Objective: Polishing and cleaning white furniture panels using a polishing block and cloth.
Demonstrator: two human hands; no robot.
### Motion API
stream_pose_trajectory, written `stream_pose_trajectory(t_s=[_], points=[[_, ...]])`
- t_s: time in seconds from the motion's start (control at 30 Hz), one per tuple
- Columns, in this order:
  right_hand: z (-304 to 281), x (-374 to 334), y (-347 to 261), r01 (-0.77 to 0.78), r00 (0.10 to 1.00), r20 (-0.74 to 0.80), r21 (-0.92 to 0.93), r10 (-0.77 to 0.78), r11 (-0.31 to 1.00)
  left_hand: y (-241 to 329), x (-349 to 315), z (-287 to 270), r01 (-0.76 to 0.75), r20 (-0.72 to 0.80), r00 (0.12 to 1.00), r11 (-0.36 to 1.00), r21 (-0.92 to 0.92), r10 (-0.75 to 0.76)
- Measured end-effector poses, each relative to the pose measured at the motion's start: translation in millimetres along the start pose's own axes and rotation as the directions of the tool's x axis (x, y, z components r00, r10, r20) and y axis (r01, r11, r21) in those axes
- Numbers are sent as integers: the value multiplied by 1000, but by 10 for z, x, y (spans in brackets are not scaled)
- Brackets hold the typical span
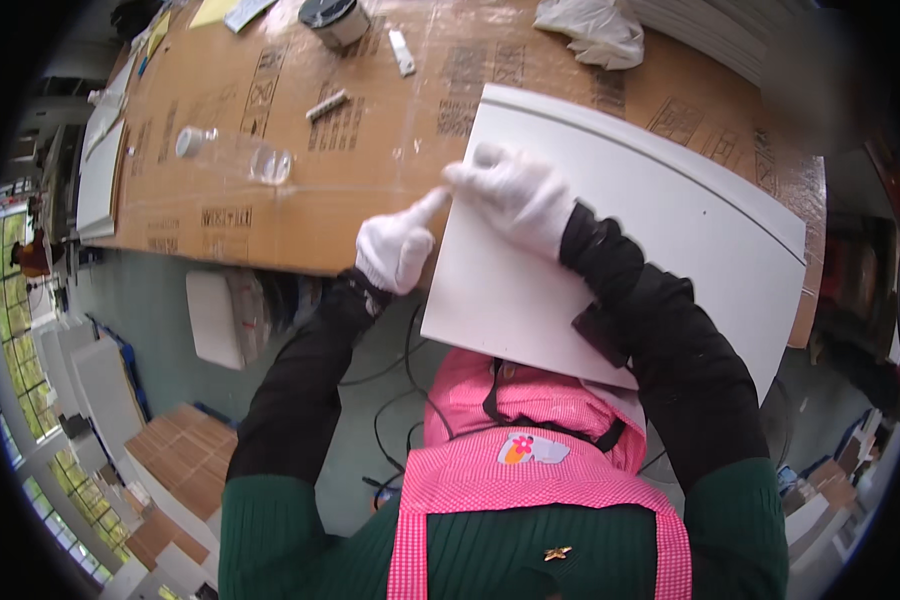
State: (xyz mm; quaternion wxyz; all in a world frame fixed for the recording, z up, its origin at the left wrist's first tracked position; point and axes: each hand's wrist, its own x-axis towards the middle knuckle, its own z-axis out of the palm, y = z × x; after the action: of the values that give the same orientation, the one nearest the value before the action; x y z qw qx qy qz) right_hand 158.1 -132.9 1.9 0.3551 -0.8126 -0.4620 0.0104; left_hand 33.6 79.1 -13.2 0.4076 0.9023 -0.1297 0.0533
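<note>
While our white board (660,235) lies on the cardboard-topped desk (370,150) with its near side overhanging towards us, pressing on that overhang could tip it. Our gloved left hand (397,247) points a forefinger at the board's left edge, other fingers curled; our right hand (515,198) is over the board, fingertips beside that forefinger. We cannot tell whether either grips anything. Dark printing marks the desk, too blurred for us to read reliably.

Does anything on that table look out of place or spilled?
The clear bottle lies on its side on the brown cardboard, odd because bottles usually stand upright; no spill shows. The white panel also looks skewed to the table's near edge and overhangs it, though that may be deliberate.
</note>
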Motion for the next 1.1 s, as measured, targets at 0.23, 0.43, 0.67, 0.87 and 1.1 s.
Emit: stream_pose_trajectory(t_s=[0.23,0.43,0.67,0.87,1.1], points=[[43,-345,-439,59,996,75,-303,-38,951,-102,-43,93,110,-119,984,980,-168,-131],[-56,-716,-846,359,933,17,34,-360,933,-64,-39,107,66,-104,992,993,-101,-77],[-256,-1224,-469,-175,982,-90,-129,164,976,-56,-11,107,107,-109,988,993,-39,-111],[-45,-1197,-946,62,994,84,157,-76,986,4,54,142,60,-147,988,990,129,-41],[59,-869,-1041,39,971,239,-74,-20,997,147,63,115,235,-60,971,970,63,-231]])
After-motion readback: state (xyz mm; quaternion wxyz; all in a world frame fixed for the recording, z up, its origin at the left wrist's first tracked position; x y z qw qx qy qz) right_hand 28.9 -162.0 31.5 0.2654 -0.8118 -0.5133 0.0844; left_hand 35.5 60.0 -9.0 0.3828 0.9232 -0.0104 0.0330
